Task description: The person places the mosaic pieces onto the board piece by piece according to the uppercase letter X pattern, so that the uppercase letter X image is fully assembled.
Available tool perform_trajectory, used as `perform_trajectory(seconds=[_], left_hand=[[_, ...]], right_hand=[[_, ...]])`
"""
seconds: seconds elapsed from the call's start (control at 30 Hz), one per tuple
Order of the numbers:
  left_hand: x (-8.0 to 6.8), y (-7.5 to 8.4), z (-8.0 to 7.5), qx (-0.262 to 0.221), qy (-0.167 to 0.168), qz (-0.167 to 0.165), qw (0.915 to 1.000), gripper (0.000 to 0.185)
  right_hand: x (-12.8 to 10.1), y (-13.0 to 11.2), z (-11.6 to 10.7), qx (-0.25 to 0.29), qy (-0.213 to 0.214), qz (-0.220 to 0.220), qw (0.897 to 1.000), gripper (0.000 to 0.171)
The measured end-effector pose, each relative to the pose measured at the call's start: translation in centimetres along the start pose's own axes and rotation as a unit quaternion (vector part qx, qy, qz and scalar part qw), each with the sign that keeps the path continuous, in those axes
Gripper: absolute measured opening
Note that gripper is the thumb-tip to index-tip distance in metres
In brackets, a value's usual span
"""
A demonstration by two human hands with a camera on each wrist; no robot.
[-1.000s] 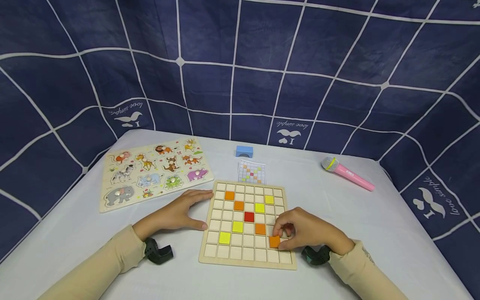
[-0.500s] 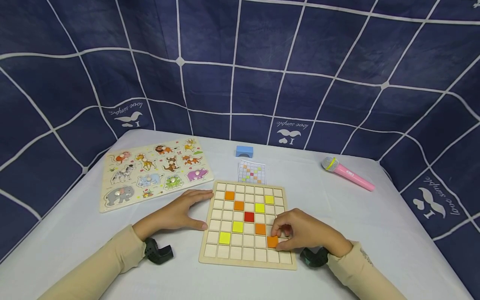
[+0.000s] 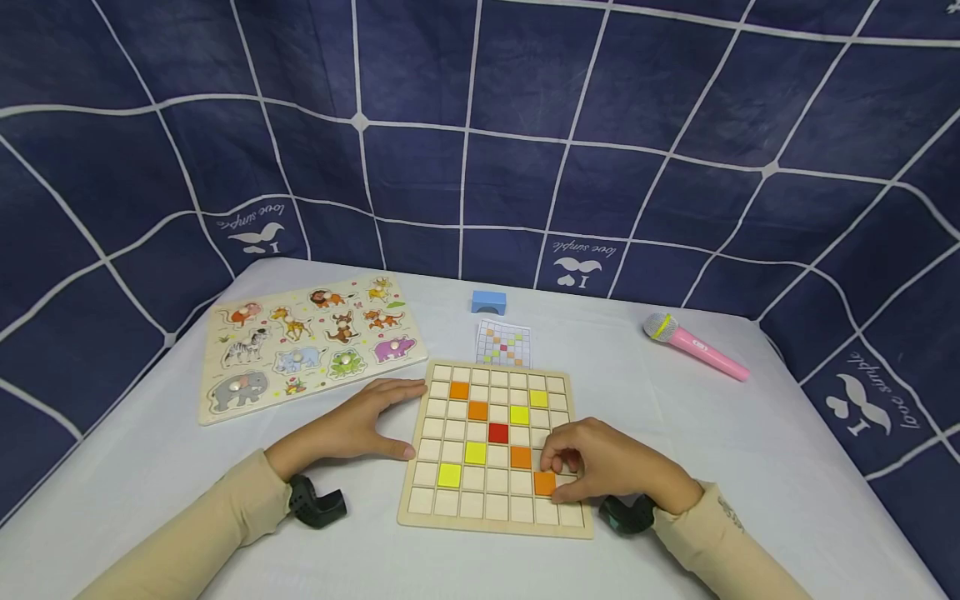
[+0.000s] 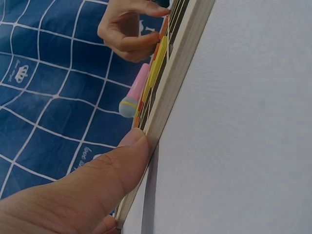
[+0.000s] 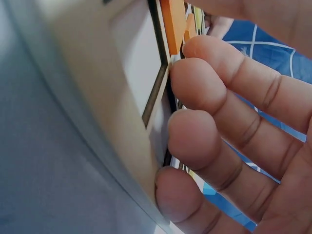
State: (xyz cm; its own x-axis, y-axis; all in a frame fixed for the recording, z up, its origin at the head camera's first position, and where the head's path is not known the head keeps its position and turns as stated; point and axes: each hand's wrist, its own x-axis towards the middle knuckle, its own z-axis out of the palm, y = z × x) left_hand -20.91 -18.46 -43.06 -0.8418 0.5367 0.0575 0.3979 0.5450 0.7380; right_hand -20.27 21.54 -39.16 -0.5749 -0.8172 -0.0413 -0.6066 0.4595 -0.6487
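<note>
The right hand (image 3: 611,462) pinches an orange tile (image 3: 545,482) between thumb and curled fingers, setting it into a cell near the grid board's (image 3: 420,504) near right corner. The left hand (image 3: 352,425) lies flat and relaxed on the table (image 3: 750,450), thumb against the board's left edge. An animal puzzle (image 3: 307,342) sits toward the far left corner, a pink microphone (image 3: 693,346) toward the far right.

Staged play table (image 3: 787,467) before navy backdrop cloth (image 3: 525,125).

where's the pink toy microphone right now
In the head view the pink microphone lies on the table's far right side, beyond the right hand and the grid board.
</note>
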Motion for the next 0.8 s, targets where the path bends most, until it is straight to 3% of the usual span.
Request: perform_trajectory(seconds=[0.3,0.6,0.8], left_hand=[[0.0,0.1,-0.1,0.003,-0.001,0.001,1.0,0.094],[-0.2,0.0,0.1,-0.016,-0.006,-0.013,0.9998,0.091],[-0.8,0.3,0.1,-0.024,-0.003,0.003,0.9997,0.079]], right_hand=[[-0.1,0.9,-0.3,0.015,0.032,-0.003,0.999,0.012],[-0.3,1.9,-0.6,0.02,0.124,0.023,0.992,0.013],[-1.1,2.5,-0.8,0.018,0.192,0.046,0.98,0.01]])
